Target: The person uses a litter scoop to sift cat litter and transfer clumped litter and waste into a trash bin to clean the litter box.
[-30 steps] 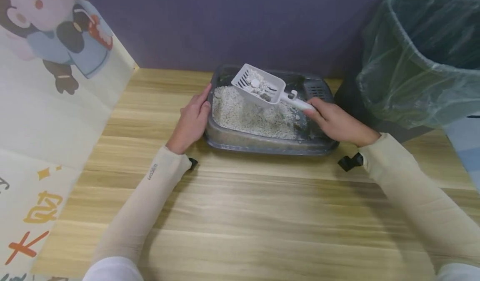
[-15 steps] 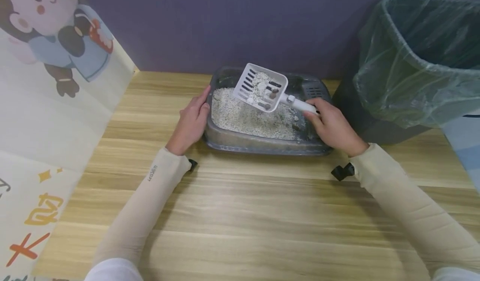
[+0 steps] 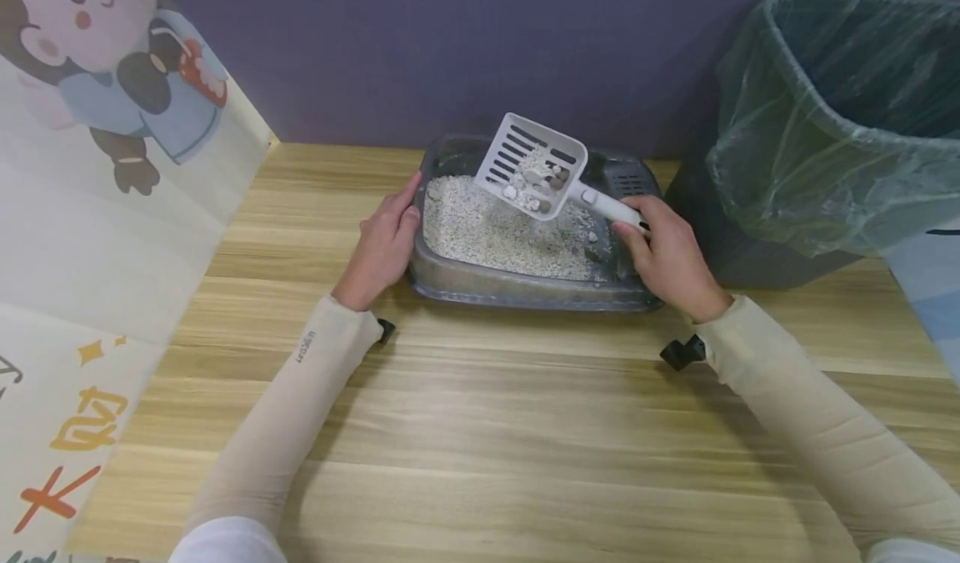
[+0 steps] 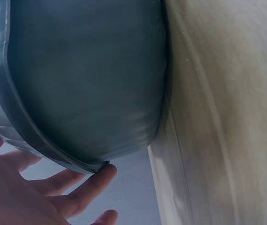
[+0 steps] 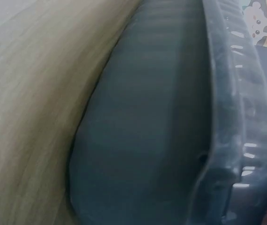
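Note:
My right hand (image 3: 667,254) grips the handle of a white slotted litter scoop (image 3: 592,153), held above the litter box. Clumps and pale granules (image 3: 536,169) lie in the scoop's bowl toward the handle end. Below it, the grey litter box (image 3: 517,294) holds pale litter (image 3: 480,229). My left hand (image 3: 380,246) rests against the box's left end, fingers spread along the rim. In the left wrist view, fingertips (image 4: 106,173) touch the rim's outer edge. The right wrist view shows the box's side wall (image 5: 142,117); the scoop is out of that view.
A dark bin (image 3: 780,254) with a clear plastic liner (image 3: 795,171) stands to the right of the litter box. Behind the wooden table (image 3: 480,429) rises a dark purple wall (image 3: 450,54). At left is a cartoon-printed panel (image 3: 172,238).
The scoop has shifted slightly right and turned, its slotted bowl now facing me more. Its contents have slid toward the handle end. My left hand stays on the box.

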`<state>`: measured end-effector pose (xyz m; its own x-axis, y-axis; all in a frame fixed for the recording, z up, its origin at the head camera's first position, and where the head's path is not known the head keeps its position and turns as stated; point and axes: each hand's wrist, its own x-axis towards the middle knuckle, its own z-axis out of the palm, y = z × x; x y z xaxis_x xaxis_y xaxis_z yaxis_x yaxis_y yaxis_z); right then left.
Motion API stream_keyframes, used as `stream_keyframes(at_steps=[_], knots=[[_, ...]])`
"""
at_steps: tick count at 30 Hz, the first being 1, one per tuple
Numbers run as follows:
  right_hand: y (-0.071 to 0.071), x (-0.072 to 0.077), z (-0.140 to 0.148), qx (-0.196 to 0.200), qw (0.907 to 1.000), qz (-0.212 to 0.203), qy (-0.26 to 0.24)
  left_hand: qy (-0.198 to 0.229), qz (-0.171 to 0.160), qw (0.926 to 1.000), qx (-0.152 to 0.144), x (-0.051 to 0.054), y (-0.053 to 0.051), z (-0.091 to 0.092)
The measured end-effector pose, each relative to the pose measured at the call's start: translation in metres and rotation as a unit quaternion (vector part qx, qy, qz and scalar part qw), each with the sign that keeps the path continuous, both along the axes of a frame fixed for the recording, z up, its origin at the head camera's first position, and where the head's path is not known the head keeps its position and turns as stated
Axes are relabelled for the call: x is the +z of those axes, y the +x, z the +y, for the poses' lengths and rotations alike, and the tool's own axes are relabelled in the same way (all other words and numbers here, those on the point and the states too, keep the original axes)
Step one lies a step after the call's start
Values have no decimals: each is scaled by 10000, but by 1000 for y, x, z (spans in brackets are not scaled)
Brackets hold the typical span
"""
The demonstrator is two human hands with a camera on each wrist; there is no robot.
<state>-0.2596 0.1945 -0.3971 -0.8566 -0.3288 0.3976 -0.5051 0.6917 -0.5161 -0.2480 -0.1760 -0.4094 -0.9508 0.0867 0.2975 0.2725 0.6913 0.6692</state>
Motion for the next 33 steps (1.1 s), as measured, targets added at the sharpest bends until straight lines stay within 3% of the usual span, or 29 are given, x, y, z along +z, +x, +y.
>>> stream_keyframes(at_steps=[4, 9, 16, 21, 27, 33], knots=[[-1, -2, 2, -76, 9999, 79, -33, -17, 2, 10000, 0, 0, -1, 0], [2, 0, 4, -60, 9999, -146, 17, 16, -11, 10000, -42, 0, -2, 1], [4, 14, 6, 327, 9968, -609, 402, 26, -7, 10000, -61, 0, -3, 1], [5, 21, 4, 514, 9943, -688, 637, -19, 4, 10000, -34, -2, -4, 2], [13, 29, 7, 536, 9947, -515, 714, -111, -13, 9999, -53, -4, -4, 3], [22, 59, 10, 426, 9951, -49, 895, -67, 36, 10000, -57, -5, -6, 2]])
